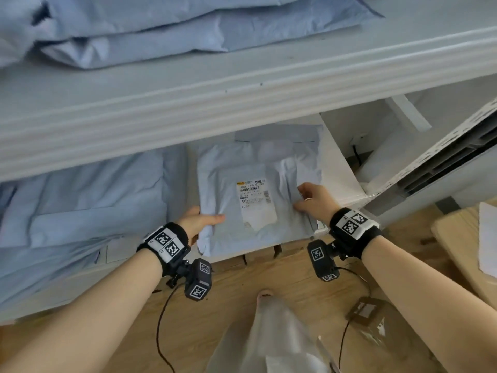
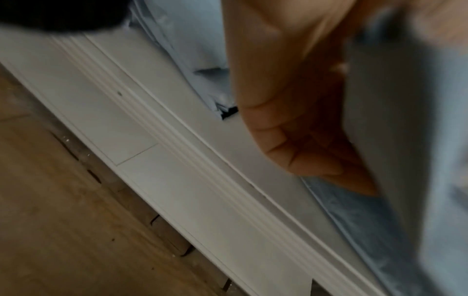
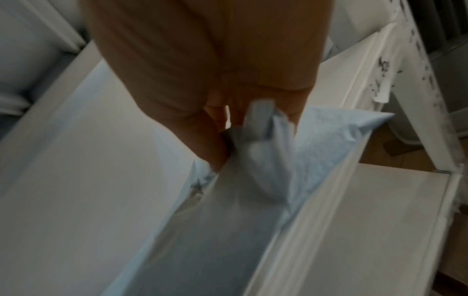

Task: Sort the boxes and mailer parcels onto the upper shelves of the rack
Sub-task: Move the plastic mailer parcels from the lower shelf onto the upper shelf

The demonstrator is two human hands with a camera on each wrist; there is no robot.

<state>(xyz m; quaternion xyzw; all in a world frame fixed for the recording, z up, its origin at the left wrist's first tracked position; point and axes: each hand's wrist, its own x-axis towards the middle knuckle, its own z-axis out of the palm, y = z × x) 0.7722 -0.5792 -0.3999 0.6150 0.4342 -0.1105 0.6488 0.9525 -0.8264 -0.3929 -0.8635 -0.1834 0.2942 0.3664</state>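
a pale blue mailer parcel (image 1: 258, 189) with a white shipping label (image 1: 254, 201) lies at the centre of the head view, on the lower white shelf (image 1: 341, 181) of the rack, its near edge overhanging the shelf front. the left hand (image 1: 200, 220) grips the parcel's lower left edge, thumb on top and pointing right, the other fingers tucked beneath; the left wrist view shows those fingers (image 2: 303, 140) curled under the plastic. the right hand (image 1: 313, 199) pinches the parcel's right side, and in the right wrist view a bunched fold of the blue film (image 3: 260, 140) is gathered between its fingertips.

more blue mailers (image 1: 80, 205) are piled on the same shelf at the left of the frame, just beside the held parcel. another stack of mailers (image 1: 161, 30) rests on the upper shelf (image 1: 242, 92) across the top of the frame. both wrists wear black bands with square markers. wooden floor (image 1: 242, 292) fills the bottom, with a small brown box (image 1: 365, 312) at lower right.
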